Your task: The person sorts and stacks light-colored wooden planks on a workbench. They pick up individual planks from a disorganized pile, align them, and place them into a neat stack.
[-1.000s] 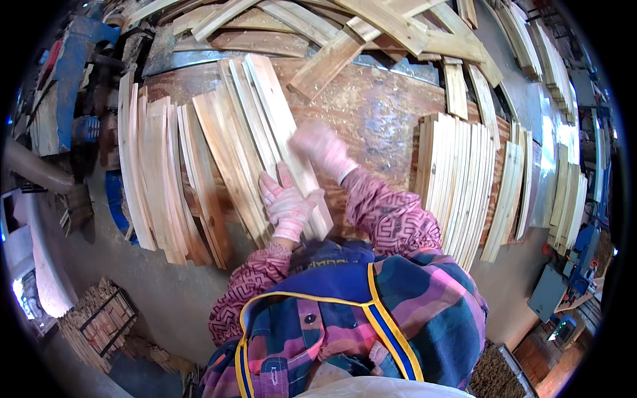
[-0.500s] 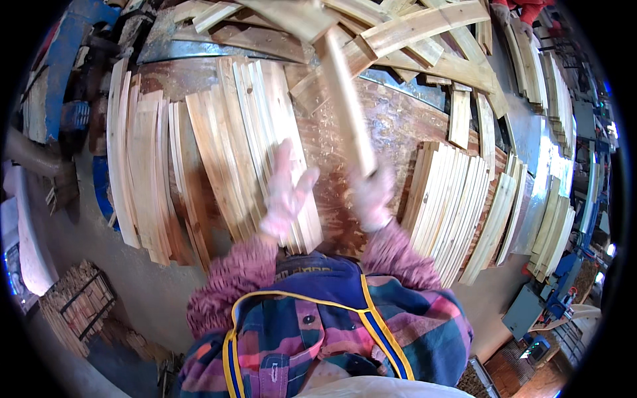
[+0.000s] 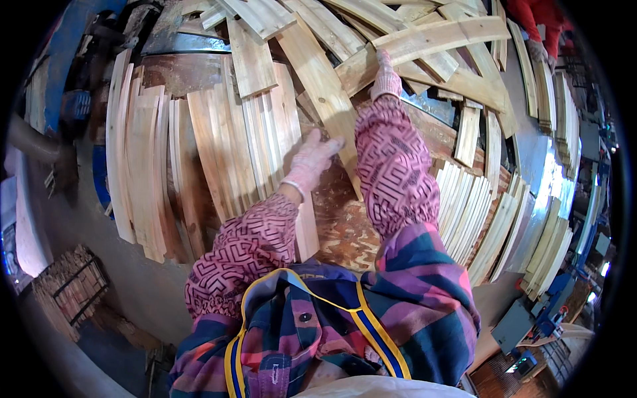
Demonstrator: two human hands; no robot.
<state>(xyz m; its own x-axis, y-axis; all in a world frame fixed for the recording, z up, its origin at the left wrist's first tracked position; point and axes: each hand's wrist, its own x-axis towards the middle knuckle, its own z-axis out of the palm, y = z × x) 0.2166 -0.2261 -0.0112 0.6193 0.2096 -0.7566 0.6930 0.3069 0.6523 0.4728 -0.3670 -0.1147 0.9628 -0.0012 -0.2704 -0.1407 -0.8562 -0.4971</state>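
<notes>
My left hand (image 3: 310, 160), in a pale glove, is spread with its thumb and fingers apart. It hovers over the inner edge of a row of wooden strips (image 3: 255, 132), its fingertips by a long knotty plank (image 3: 325, 89) that lies slanting across the table; whether they touch is unclear. My right hand (image 3: 386, 81), gloved too, stretches out to the far heap. Its extended fingers rest at the left end of a curved board (image 3: 441, 38), without a visible grip around it. My right sleeve hides part of the table.
Loose boards (image 3: 398, 20) lie crisscrossed at the far side. More strips stand in rows at the left (image 3: 142, 172) and right (image 3: 464, 205). A co-worker's gloved hand (image 3: 539, 52) is among boards at the far right. A wood-filled rack (image 3: 73, 292) stands lower left.
My right hand has let go of the plank it held and reached forward to the heap. That plank now appears to lie flat. My left hand moved slightly right.
</notes>
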